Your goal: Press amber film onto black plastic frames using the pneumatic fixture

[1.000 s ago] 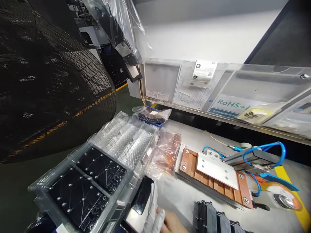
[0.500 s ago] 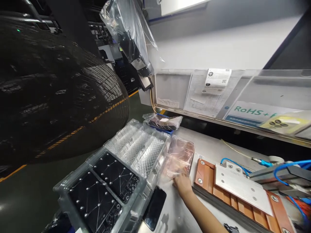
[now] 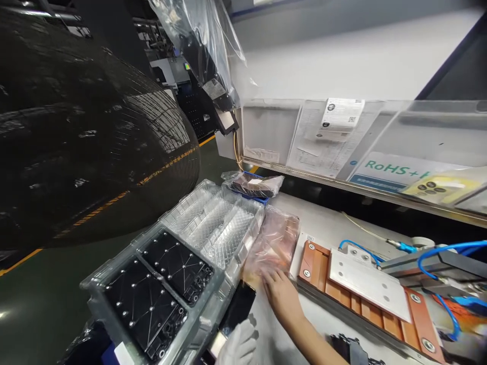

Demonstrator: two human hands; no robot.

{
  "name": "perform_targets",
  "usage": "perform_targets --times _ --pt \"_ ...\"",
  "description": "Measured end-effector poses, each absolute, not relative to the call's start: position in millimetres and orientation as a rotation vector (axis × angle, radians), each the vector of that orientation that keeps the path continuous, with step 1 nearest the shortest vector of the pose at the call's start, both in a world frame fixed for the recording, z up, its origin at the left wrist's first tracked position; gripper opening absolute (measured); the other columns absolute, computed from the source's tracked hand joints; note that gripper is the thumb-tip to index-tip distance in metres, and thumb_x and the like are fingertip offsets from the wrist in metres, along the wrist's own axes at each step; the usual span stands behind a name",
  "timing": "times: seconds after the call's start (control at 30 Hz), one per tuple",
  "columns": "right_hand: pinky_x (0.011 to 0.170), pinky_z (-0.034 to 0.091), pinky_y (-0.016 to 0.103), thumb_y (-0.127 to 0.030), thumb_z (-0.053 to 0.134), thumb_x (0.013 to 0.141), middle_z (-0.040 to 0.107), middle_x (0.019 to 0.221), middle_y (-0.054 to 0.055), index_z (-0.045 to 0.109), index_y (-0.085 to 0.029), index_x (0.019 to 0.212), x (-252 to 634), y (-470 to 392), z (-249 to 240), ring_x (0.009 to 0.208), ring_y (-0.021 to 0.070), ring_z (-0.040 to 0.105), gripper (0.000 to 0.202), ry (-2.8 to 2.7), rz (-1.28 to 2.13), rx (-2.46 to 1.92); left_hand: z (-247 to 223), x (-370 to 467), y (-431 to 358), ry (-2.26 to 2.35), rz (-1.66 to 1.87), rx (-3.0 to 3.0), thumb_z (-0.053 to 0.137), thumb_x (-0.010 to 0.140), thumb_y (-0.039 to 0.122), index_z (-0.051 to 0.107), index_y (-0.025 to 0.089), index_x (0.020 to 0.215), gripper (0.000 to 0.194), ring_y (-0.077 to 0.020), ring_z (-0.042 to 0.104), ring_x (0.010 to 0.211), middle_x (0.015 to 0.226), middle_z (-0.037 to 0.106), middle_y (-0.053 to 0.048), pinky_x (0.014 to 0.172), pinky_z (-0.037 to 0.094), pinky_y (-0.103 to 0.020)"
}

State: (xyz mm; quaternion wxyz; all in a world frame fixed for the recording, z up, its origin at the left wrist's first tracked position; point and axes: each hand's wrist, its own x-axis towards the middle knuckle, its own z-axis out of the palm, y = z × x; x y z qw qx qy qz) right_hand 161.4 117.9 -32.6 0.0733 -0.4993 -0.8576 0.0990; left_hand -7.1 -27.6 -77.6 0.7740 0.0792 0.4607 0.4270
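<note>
My right hand [image 3: 281,296], bare, rests its extended fingers on the near edge of a clear plastic bag [image 3: 274,243] with copper-coloured contents. My left hand [image 3: 239,347], in a white glove, shows at the bottom edge, fingers apart, beside a black phone-like slab [image 3: 241,304]. Left of them a clear plastic tray [image 3: 222,289] holds black ribbed panels [image 3: 146,306] in its near half. Ridged pockets [image 3: 228,235] show in the far half.
An orange-brown fixture with a silver plate [image 3: 369,284] and blue hoses [image 3: 452,248] stands at the right. A black part [image 3: 352,350] lies near the bottom edge. Behind the bag, a wrapped dark item [image 3: 256,185] sits on a blue bin [image 3: 262,200].
The gloved left hand has come further into view from below. My right hand's fingers have loosened and spread on the bag. The view has shifted slightly.
</note>
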Motion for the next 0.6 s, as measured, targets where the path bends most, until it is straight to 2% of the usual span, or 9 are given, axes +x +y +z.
perform_targets --times 0.1,0.23,0.3,0.33,0.43,0.5,0.53,0.6 --pt "0.076 0.056 0.033 -0.002 0.044 0.086 0.073 0.108 0.014 0.066 -0.014 0.116 162 93 -36 0.092 0.0253 0.07 0.039 -2.585 0.302 -1.404 -87 -12 -16 0.995 0.925 0.148 0.051 0.09 0.054 0.057 0.025 0.125 0.045 -0.0269 0.053 0.124 0.138 0.055 -0.008 0.103 0.044 -0.044" --pt "0.059 0.056 0.02 -0.003 0.057 0.079 0.077 0.082 -0.001 0.068 -0.028 0.108 188 33 -43 0.068 0.0168 0.072 0.04 -2.666 0.367 -1.145 -92 -18 -7 0.836 0.94 0.084 0.051 0.089 0.058 0.057 0.024 0.125 0.05 -0.0266 0.052 0.128 0.138 0.056 -0.01 0.11 0.035 -0.042" --pt "0.071 0.058 0.022 -0.006 0.059 0.08 0.077 0.096 0.0 0.068 -0.029 0.106 199 10 -47 0.084 0.0179 0.073 0.036 -2.669 0.375 -1.075 -93 -18 -2 0.765 0.936 0.065 0.049 0.089 0.058 0.057 0.025 0.125 0.05 -0.0268 0.055 0.124 0.137 0.057 -0.011 0.108 0.035 -0.043" --pt "0.079 0.058 0.025 -0.008 0.059 0.082 0.075 0.109 0.004 0.066 -0.027 0.11 202 6 -48 0.096 0.0196 0.071 0.035 -2.64 0.377 -1.091 -93 -18 1 0.772 0.924 0.068 0.048 0.09 0.058 0.058 0.025 0.124 0.049 -0.0262 0.057 0.122 0.135 0.059 -0.011 0.107 0.036 -0.043" --pt "0.095 0.054 0.036 -0.016 0.057 0.085 0.057 0.138 0.015 0.048 -0.019 0.136 190 16 -55 0.123 0.0258 0.058 0.052 -2.467 0.384 -1.274 -95 -14 7 0.916 0.847 0.11 0.051 0.088 0.059 0.057 0.022 0.124 0.052 -0.0232 0.062 0.112 0.129 0.061 -0.012 0.104 0.039 -0.04" --pt "0.102 0.049 0.046 -0.018 0.06 0.083 0.047 0.146 0.021 0.035 -0.012 0.145 171 35 -64 0.132 0.0315 0.048 0.068 -2.383 0.374 -1.372 -98 -12 6 1.032 0.809 0.157 0.051 0.085 0.063 0.055 0.021 0.128 0.06 -0.0233 0.062 0.112 0.133 0.059 -0.012 0.105 0.038 -0.039" --pt "0.103 0.047 0.05 -0.015 0.061 0.081 0.045 0.147 0.022 0.033 -0.01 0.146 162 45 -69 0.133 0.034 0.045 0.071 -2.366 0.369 -1.397 -100 -12 5 1.068 0.822 0.183 0.05 0.085 0.064 0.053 0.022 0.131 0.063 -0.0239 0.06 0.115 0.137 0.057 -0.012 0.106 0.036 -0.04" --pt "0.101 0.049 0.052 -0.004 0.055 0.079 0.051 0.142 0.023 0.041 -0.01 0.142 150 61 -80 0.129 0.0344 0.051 0.065 -2.356 0.372 -1.419 -104 -14 -1 1.088 0.889 0.209 0.048 0.086 0.062 0.049 0.024 0.136 0.064 -0.025 0.055 0.123 0.142 0.053 -0.012 0.11 0.032 -0.04"
